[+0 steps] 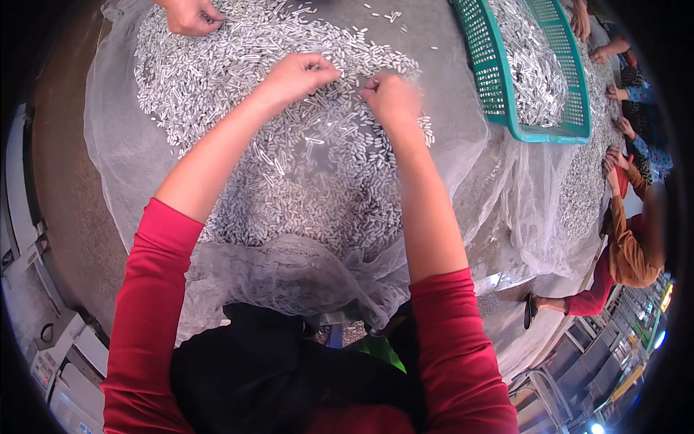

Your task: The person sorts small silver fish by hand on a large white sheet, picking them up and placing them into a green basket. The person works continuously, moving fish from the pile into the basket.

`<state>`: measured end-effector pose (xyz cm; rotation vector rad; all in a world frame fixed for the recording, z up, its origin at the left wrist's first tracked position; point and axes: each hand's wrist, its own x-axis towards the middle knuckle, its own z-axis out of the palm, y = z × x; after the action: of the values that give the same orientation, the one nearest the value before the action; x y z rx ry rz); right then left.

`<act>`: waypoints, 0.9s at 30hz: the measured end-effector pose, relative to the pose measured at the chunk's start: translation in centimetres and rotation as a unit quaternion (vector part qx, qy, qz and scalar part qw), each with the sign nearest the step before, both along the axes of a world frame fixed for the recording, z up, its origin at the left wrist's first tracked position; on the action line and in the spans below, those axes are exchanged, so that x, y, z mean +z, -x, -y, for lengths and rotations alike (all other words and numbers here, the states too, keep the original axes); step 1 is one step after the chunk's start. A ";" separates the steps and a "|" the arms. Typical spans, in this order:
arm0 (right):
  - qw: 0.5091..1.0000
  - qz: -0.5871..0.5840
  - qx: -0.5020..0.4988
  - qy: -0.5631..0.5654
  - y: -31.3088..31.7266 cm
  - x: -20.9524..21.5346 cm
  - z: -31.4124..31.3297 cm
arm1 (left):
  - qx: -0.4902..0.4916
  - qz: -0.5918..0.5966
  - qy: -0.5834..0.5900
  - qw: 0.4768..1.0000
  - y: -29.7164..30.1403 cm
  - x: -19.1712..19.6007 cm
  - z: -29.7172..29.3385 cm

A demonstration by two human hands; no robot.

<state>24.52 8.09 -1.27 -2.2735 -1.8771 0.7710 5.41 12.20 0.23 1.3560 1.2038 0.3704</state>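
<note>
A wide heap of small silver metal tubes (303, 173) lies on a sheer white mesh cloth (130, 152) spread over a grey table. My left hand (298, 74) reaches to the far part of the heap, fingers curled and pinched among the tubes. Close beside it, my right hand (390, 98) is curled down onto the tubes; it is blurred. Whether either hand grips tubes cannot be made out. Both my forearms come up from red sleeves.
A teal plastic basket (499, 87) full of the same tubes stands at the far right. Another person's hand (191, 14) works the heap at the top edge. More people sit along the right side with a second heap (582, 188). Grey machines stand low left.
</note>
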 end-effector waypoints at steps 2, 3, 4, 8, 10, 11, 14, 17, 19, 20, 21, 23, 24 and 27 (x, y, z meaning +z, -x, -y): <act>0.998 0.059 -0.005 0.033 0.8 0.6 -0.7 | -0.099 -0.171 -0.255 0.947 -0.3 -0.3 0.8; 0.995 0.086 -0.002 0.048 1.0 0.9 -1.0 | -0.125 -0.209 -0.318 0.916 -0.7 -0.5 1.3; 0.995 0.093 0.006 0.044 1.1 1.0 -1.0 | -0.140 -0.240 -0.340 0.898 -1.1 -0.8 1.8; 0.988 0.133 0.074 0.039 1.3 1.0 -1.3 | -0.180 -0.347 -0.408 0.825 -2.9 -1.5 2.5; 0.988 0.122 0.090 0.039 1.0 0.7 -1.3 | -0.193 -0.355 -0.412 0.817 -3.3 -1.5 2.6; 0.991 0.098 0.080 0.040 0.7 0.6 -1.2 | -0.189 -0.330 -0.397 0.835 -3.3 -1.3 2.5; 0.978 -0.196 -0.064 0.028 -1.4 0.4 -0.2 | -0.151 -0.195 -0.248 0.937 -2.3 -0.4 1.7; 0.763 -0.610 -0.208 0.051 -4.0 0.1 2.5 | -0.037 0.084 0.005 0.996 0.9 1.1 1.0; 0.667 -0.706 -0.228 0.062 -4.3 -0.5 3.9 | 0.009 0.217 0.120 0.969 3.2 1.9 1.0; 0.693 -0.685 -0.216 0.061 -3.8 -0.9 4.5 | 0.040 0.266 0.176 0.947 3.8 2.0 1.0; 0.718 -0.663 -0.203 0.060 -3.3 -1.2 4.8 | 0.018 0.287 0.175 0.941 4.2 2.1 1.0; 0.896 -0.416 -0.147 -0.039 -1.4 -1.8 5.5 | 0.041 0.260 0.181 0.948 4.3 1.5 1.3; 0.951 -0.274 -0.109 -0.093 -0.4 -1.9 5.7 | 0.045 0.260 0.178 0.948 4.2 1.2 1.5; 0.974 -0.182 -0.121 -0.057 1.5 -2.1 5.5 | -0.059 0.065 -0.032 0.996 2.9 0.2 1.4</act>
<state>22.99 2.57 -3.36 -2.0668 -1.4173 0.9383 2.49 10.75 0.43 1.4294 1.0081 0.4104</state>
